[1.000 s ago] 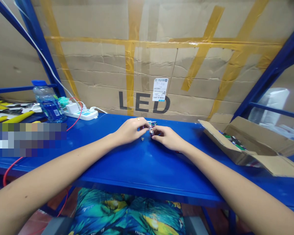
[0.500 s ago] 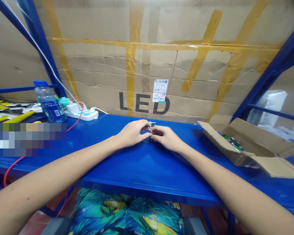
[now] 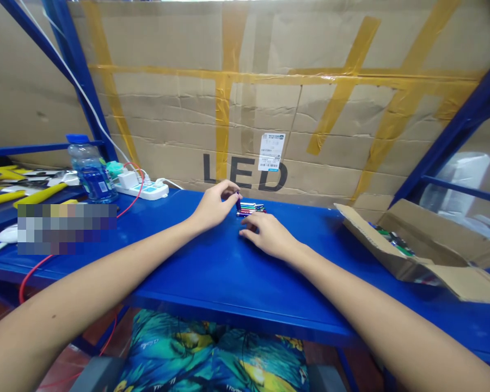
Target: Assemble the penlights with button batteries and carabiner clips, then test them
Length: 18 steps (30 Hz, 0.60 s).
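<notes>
My left hand (image 3: 217,206) is closed, thumb and fingers pinching a small, slim, dark blue-purple piece (image 3: 238,203) that stands upright. Just right of that piece lies a row of small, slim, shiny pieces (image 3: 253,207) in green, red, blue and silver, side by side on the blue table (image 3: 212,272). Their exact kind is too small to make out. My right hand (image 3: 267,233) rests in front of the row, its thumb and fingers curved and apart, with nothing visible between them. It partly covers the near side of the row.
On the right, an open cardboard box (image 3: 422,267) holds several small green and dark pieces (image 3: 394,241). A water bottle (image 3: 92,171), a white power strip (image 3: 147,189) and a red cable (image 3: 32,275) are at left. A large taped cardboard panel (image 3: 179,125) stands behind the table.
My hands, close together before, have parted. The left has moved up and left with the dark blue-purple piece; the right has drawn slightly nearer me. More of the row shows. The view has shifted slightly.
</notes>
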Each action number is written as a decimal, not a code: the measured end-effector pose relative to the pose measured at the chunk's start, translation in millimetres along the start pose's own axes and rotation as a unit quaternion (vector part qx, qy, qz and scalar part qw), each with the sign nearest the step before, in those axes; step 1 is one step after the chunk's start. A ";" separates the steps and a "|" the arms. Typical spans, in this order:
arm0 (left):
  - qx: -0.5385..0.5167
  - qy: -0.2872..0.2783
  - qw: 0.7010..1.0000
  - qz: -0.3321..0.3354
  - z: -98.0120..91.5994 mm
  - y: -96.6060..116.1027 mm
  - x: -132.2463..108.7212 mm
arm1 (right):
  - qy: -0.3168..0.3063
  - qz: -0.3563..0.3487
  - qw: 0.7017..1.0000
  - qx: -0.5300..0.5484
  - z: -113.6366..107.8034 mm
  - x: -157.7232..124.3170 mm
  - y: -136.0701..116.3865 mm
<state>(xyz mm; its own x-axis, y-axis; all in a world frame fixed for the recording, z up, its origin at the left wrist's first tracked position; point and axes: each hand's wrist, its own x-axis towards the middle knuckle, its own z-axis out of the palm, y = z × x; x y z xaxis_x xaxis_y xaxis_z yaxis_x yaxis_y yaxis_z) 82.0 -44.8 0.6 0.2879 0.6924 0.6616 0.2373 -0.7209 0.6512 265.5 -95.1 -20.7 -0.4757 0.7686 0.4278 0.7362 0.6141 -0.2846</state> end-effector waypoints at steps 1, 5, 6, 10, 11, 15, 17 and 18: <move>-0.003 0.005 1.000 -0.001 0.2 -1.4 0.2 | -0.015 -0.023 1.000 -0.012 1.7 0.0 -1.1; -0.024 -0.046 0.998 -0.023 4.1 -2.7 -3.7 | -0.054 -0.041 0.998 -0.019 5.0 -0.6 2.1; -0.028 -0.071 0.996 -0.035 5.2 -2.3 -5.3 | -0.056 -0.031 0.998 -0.013 4.1 -1.0 4.2; 0.000 -0.132 0.991 -0.035 8.4 -1.6 -10.2 | -0.004 -0.014 0.999 0.039 -7.0 -3.4 12.0; 0.011 -0.135 0.991 -0.023 9.0 -1.8 -10.6 | 0.032 -0.019 0.997 0.061 -10.6 -3.9 13.3; 0.016 -0.151 0.988 -0.004 11.9 -0.7 -11.3 | 0.145 -0.011 0.980 0.139 -20.2 -5.4 15.9; 0.022 -0.174 0.984 0.005 13.4 1.9 -12.0 | 0.147 -0.007 0.977 0.157 -20.0 -5.7 16.6; 0.030 -0.185 0.982 0.012 14.0 3.5 -12.7 | 0.143 -0.004 0.976 0.163 -18.9 -5.7 17.1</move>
<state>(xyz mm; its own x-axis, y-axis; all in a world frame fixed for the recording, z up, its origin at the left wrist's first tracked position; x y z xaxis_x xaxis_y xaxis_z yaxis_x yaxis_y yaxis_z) 92.2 -56.6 -10.7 0.6095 0.6246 0.4883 0.2766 -0.7448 0.6073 289.9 -92.4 -11.8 -0.2924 0.7113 0.6392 0.5180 0.6797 -0.5193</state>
